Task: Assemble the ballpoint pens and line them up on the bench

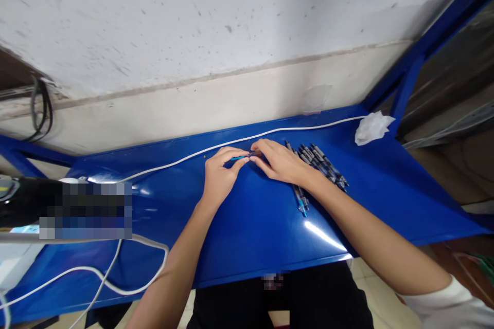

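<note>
Over the middle of the blue table (227, 241), both hands meet at a thin pen (238, 158). My left hand (221, 172) pinches its blue end between thumb and fingers. The darker end is in the closed fingers of my right hand (280, 161), which hide part of it. Just right of my right hand lies a pile of dark pens (322, 162), side by side and slanting. A few more pens (300, 199) with blue ends stick out from under my right forearm, toward the table's front.
A white cable (185, 158) runs along the back of the table to a crumpled white bag (373, 127) at the far right. Looped white cable (131, 290) and a dark object (31, 200), partly blurred out, occupy the left. A wall (231, 82) closes off the back.
</note>
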The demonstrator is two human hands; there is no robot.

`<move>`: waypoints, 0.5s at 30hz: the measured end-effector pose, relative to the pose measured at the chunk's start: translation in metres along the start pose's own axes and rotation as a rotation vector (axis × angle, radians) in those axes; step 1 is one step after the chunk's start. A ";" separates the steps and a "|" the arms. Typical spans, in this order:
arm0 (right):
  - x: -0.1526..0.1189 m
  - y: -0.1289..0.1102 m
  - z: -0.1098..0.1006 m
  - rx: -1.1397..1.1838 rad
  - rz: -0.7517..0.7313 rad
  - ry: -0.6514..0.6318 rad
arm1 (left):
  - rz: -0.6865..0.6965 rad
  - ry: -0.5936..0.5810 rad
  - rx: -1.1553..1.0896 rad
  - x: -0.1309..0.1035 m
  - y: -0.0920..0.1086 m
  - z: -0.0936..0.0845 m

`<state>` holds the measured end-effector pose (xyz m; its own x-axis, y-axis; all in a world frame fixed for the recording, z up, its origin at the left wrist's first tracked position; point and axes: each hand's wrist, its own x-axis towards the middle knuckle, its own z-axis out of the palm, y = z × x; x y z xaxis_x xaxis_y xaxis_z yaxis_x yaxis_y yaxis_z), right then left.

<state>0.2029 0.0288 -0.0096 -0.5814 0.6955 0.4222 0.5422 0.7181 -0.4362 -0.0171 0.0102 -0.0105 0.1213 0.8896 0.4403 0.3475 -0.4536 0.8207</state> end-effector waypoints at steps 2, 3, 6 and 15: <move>0.000 0.000 -0.001 0.012 -0.007 -0.004 | 0.005 -0.001 0.010 0.000 0.000 0.000; 0.000 0.001 -0.001 0.003 -0.016 -0.018 | 0.008 0.000 0.017 0.000 -0.001 0.001; 0.000 0.002 0.000 -0.053 -0.019 -0.051 | 0.020 0.005 0.036 -0.001 -0.001 0.001; 0.000 0.001 -0.001 -0.040 -0.046 0.005 | 0.039 -0.012 0.086 -0.001 -0.006 0.002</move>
<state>0.2036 0.0299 -0.0094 -0.6036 0.6614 0.4453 0.5385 0.7500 -0.3840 -0.0173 0.0123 -0.0162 0.1478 0.8720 0.4666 0.4204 -0.4825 0.7684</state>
